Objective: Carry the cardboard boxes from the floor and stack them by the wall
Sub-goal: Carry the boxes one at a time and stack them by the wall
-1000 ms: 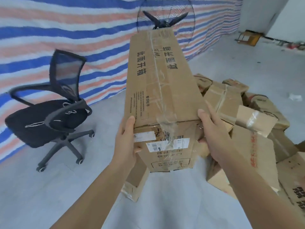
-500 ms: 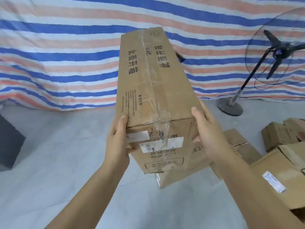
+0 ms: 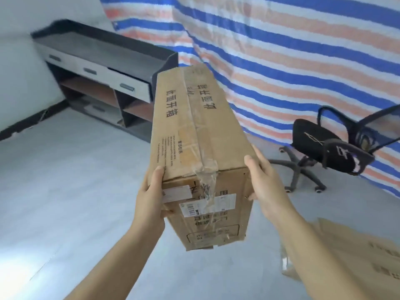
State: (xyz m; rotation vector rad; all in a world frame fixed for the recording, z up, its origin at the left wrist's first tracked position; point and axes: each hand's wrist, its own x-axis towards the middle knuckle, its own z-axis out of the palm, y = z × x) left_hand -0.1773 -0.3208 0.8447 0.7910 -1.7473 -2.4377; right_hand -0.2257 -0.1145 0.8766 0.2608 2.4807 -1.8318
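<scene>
I carry a long brown cardboard box (image 3: 194, 131) in the air in front of me, its far end pointing away toward the striped tarp. It bears black printed characters, clear tape along the top seam and shipping labels on the near end. My left hand (image 3: 151, 198) grips the near left corner, thumb on the top edge. My right hand (image 3: 266, 185) holds the near right side, thumb over the top edge. Another cardboard box (image 3: 357, 256) lies on the floor at the lower right, partly behind my right forearm.
A dark desk with grey drawers and open shelves (image 3: 104, 61) stands against the white wall (image 3: 21, 79) at the far left. A black office chair (image 3: 324, 148) sits at the right before the blue, white and orange tarp (image 3: 292, 50). Grey floor (image 3: 65, 180) stretches left.
My view has swung left: the standing fan and the heap of boxes have left the frame, and the desk, white wall and chair have come in. Both hands keep the same hold on the box.
</scene>
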